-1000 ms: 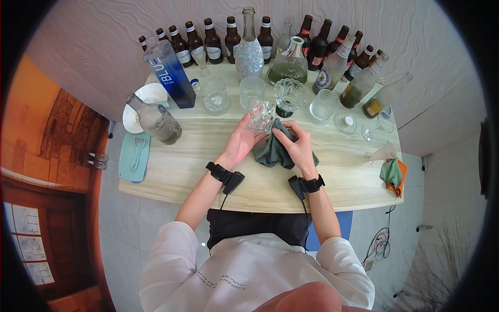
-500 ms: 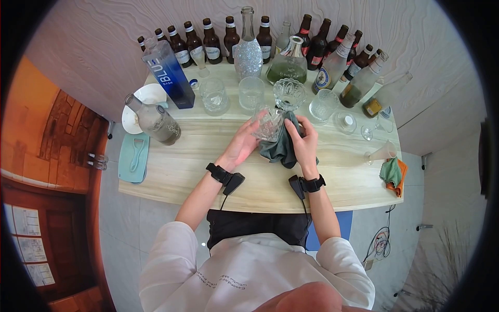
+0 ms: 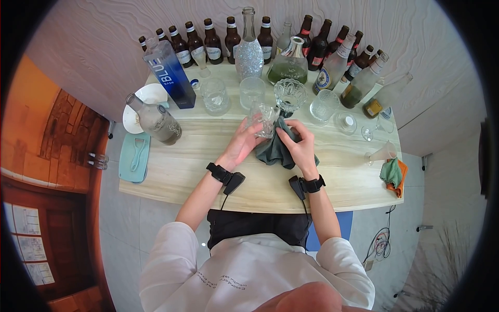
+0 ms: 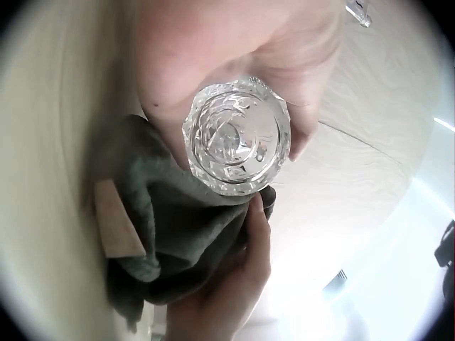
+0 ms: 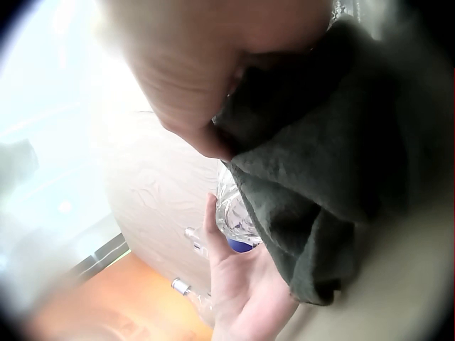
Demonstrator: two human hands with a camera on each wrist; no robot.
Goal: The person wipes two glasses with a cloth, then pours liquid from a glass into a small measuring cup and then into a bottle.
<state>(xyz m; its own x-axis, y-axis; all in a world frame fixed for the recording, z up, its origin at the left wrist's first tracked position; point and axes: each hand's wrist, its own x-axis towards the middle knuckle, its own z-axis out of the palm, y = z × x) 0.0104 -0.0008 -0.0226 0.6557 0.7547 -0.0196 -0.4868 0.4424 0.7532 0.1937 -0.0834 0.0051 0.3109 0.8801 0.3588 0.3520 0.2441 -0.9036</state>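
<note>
My left hand holds a clear cut-glass tumbler above the middle of the table, its thumb and fingers around the side. The left wrist view shows the faceted glass end-on, with rings and sparkling cuts. Bunched in my right hand is a dark green cloth, pinched between thumb and fingers up against the tumbler. Its loose folds hang below the glass, and a pale tag shows on it in the left wrist view. In the right wrist view the cloth hides part of the tumbler.
Just beyond my hands stand a scalloped glass bowl and several tumblers, one close behind. Bottles line the back edge. At left are a blue bottle, a grey bottle and a peeler; at right, folded cloths.
The tumbler and cloth shifted right and toward my body, then back left and away. The tumbler's tilt changed in my left hand, and the right hand kept its grip on the cloth.
</note>
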